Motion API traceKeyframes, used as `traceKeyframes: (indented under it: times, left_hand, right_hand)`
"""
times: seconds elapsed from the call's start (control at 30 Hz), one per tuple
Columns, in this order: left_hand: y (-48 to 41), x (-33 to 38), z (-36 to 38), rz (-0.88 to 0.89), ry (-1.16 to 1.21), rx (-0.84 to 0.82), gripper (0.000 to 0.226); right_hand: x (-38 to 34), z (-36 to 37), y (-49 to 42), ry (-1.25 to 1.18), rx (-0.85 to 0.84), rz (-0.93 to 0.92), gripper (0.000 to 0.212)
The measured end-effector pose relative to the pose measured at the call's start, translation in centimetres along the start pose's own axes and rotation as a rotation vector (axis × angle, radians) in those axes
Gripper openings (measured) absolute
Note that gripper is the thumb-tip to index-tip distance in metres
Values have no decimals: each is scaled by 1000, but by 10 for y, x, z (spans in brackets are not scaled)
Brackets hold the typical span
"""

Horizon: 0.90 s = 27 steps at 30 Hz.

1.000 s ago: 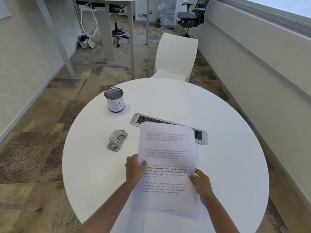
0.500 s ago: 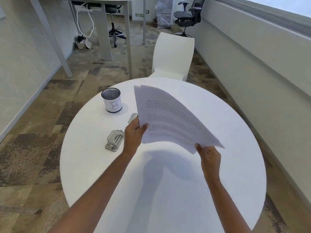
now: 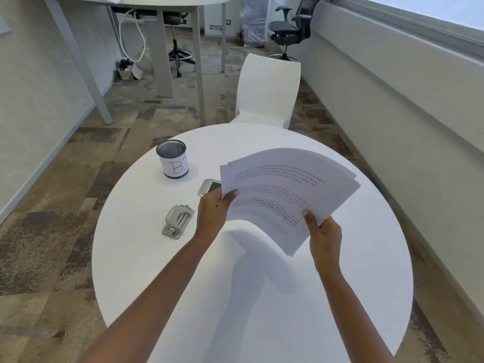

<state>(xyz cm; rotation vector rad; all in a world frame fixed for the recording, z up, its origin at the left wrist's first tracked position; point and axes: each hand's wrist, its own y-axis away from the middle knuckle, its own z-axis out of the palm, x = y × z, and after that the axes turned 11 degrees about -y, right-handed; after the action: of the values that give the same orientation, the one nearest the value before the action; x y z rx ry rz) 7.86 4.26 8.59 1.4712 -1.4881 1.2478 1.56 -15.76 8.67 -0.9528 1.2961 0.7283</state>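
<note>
A stack of printed white sheets [image 3: 282, 189] is held in the air above the round white table [image 3: 183, 279], slightly fanned and turned clockwise. My left hand [image 3: 213, 210] grips the stack's left edge, thumb on top. My right hand [image 3: 323, 231] pinches the near right edge, thumb on the top sheet. A grey hole punch [image 3: 177, 221] lies on the table just left of my left hand. A silver flat device [image 3: 208, 187] sits behind my left hand, mostly hidden by the paper.
A black mesh pen cup [image 3: 172, 162] with a white label marked "B" stands at the table's far left. A white chair [image 3: 267, 90] is tucked in at the far side. A desk [image 3: 157, 35] and an office chair [image 3: 290, 27] stand farther back.
The sheets lay flat on the table under both hands a second ago. Both hands have lifted them off the table and turned them clockwise, hiding most of the silver device.
</note>
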Motion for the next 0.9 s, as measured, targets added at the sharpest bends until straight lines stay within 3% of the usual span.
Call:
traceKeyframes:
  times: [0.2,0.4,0.57,0.67,0.77,0.9]
  left_hand:
    - [6,-8,-4,-5,18,-47,15]
    - [15,-21,-4,-169,119,-169,12]
    - [13,-11,-2,-156,193,-135,19]
    - [15,-10,-3,-158,217,-149,22]
    - [19,-16,-3,-185,211,-196,21]
    - [23,-22,-2,-221,209,-198,12]
  right_hand:
    - [6,-4,1,20,-47,28,5]
    - [26,-9,14,-87,-65,154,15]
    - [21,-6,9,-151,1,103,20]
    - [20,-5,8,-127,-51,96,16]
    - [30,-8,10,-69,-89,170,30]
    - [48,-17,17,11,-89,298,15]
